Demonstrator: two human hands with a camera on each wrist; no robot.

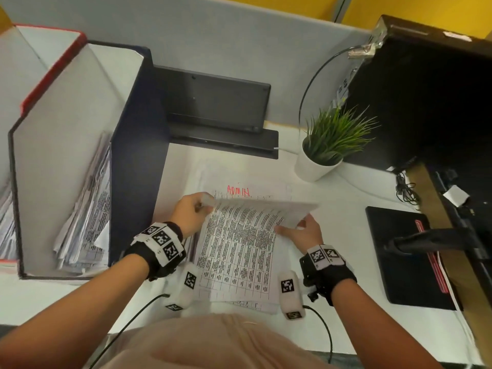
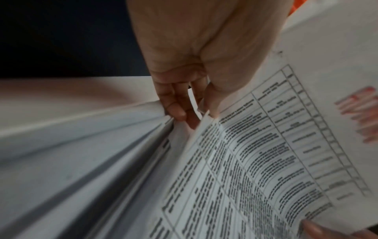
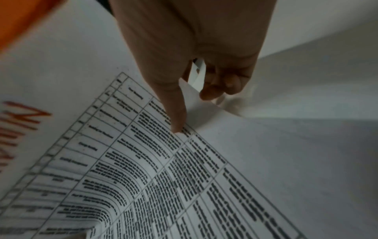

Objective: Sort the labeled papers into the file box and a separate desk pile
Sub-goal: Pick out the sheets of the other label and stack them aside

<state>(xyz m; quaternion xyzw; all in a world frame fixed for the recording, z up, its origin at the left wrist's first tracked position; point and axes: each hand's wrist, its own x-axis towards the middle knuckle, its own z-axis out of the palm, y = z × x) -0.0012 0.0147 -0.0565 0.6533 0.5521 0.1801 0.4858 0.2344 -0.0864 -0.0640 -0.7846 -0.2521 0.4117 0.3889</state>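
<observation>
Two hands, both on one lifted sheet (image 1: 239, 235). Left hand (image 1: 190, 214) pinches the sheet's far left corner, thumb on top, fingers (image 2: 174, 103) curled beneath; right hand (image 1: 303, 231) grips the right edge, thumb (image 3: 175, 113) pressed on the printed face, other fingers curled under. The sheet is white, printed with a black-lined table dense with small text; its far edge curls up and toward the person. It is held over a stack of papers (image 1: 239, 304) on the white desk (image 1: 346, 209), directly in front of the person; sheet count in the stack cannot be told. Beyond the lifted edge, a page shows "ADMIN" (image 1: 238, 190) handwritten in red above a grid. Two file boxes stand left of the stack: a dark blue one (image 1: 138, 155) holding a leaning sheaf of printed papers (image 1: 87, 222), and a red-edged one (image 1: 53, 67) farther left. One potted plant (image 1: 327, 145) sits far right, one black notebook (image 1: 407, 257) at right.
</observation>
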